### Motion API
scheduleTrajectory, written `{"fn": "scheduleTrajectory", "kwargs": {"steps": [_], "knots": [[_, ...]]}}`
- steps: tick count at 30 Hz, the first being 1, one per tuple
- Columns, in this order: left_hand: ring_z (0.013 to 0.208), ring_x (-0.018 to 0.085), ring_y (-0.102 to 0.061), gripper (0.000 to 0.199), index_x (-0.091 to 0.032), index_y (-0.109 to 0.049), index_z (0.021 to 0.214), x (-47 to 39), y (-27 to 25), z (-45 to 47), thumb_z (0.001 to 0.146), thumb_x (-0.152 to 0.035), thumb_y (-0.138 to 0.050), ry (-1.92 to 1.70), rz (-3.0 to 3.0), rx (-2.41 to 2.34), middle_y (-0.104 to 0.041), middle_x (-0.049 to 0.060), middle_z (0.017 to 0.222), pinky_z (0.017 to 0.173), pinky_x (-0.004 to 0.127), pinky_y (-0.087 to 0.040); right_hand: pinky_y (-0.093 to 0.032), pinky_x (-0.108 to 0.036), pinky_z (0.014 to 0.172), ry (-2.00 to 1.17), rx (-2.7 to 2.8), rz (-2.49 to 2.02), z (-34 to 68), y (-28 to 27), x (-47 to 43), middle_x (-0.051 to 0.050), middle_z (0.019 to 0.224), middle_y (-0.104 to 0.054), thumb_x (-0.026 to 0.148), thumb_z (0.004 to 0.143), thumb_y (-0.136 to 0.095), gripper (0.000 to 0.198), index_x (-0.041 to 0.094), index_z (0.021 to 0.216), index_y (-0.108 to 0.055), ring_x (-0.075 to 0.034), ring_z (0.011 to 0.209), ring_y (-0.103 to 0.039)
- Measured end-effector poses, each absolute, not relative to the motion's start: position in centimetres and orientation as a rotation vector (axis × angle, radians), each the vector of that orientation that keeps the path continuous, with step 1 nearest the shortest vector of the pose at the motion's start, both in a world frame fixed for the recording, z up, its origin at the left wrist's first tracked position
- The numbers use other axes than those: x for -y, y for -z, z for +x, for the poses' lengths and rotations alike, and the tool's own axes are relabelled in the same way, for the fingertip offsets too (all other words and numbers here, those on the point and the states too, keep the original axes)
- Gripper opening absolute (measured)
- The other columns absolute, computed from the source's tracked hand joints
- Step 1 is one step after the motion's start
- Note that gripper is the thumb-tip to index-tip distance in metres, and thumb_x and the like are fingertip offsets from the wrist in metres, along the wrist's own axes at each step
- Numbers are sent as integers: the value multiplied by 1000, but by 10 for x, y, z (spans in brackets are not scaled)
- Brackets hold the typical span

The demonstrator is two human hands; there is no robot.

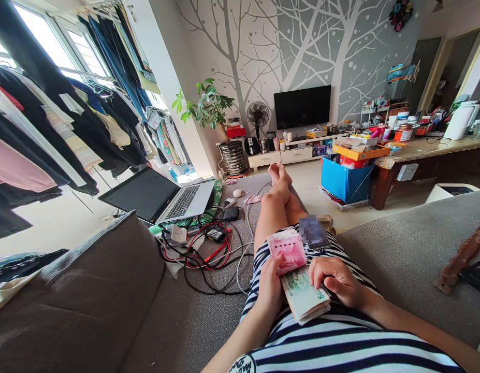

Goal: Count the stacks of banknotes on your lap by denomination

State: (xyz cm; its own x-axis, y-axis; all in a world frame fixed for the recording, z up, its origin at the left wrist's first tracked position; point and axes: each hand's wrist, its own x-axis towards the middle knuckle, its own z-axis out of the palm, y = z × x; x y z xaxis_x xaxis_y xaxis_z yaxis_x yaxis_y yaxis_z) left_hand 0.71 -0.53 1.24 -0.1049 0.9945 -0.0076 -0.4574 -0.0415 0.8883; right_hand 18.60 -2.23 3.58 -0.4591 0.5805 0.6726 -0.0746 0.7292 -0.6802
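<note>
Left hand grips pink notes, just beyond the green-topped stack over the striped clothing! Right hand curls at the stack, grip unclear. Two bundles already distinct; what's left, can't tell.

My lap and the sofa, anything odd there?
The cables on the sofa look messy: black, red and white, tangled beside the open laptop. The pink banknotes in your left hand show no visible tear. A pixelated patch obscures detail beside them.
</note>
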Motion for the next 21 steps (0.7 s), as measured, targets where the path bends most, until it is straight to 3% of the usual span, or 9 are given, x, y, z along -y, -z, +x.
{"fn": "scheduleTrajectory", "kwargs": {"steps": [5,11,16,21], "knots": [[90,33,-69,21,-22,-67,71,6,-14,7,69,-42,-72,-1455,809,-895,-74,2,85,71,40,-53,-42,-29,63,-745,1900,-461,184,-36,23,-3,68,-59,48,94,-52,40,19,67,-56,-16,65,-55],[93,33,-69,21,-22,-69,74,9,-15,8,64,-39,-78,-1417,767,-828,-75,3,82,72,41,-54,-31,-24,51,-813,1669,-897,179,-26,14,5,60,-43,45,83,-68,37,20,67,-47,-11,54,-38],[83,29,-70,30,-18,-71,84,11,-18,10,61,-34,-81,-1364,728,-762,-75,6,82,71,37,-54,-36,-24,55,-952,1528,-945,176,-22,4,3,67,-48,49,84,-65,34,19,76,-51,-13,60,-44],[78,24,-69,33,-17,-72,88,10,-17,10,60,-33,-81,-1347,728,-736,-74,7,82,71,34,-53,-35,-25,56,-891,1573,-988,174,-21,4,2,64,-49,47,87,-60,35,18,71,-51,-14,61,-44]]}}
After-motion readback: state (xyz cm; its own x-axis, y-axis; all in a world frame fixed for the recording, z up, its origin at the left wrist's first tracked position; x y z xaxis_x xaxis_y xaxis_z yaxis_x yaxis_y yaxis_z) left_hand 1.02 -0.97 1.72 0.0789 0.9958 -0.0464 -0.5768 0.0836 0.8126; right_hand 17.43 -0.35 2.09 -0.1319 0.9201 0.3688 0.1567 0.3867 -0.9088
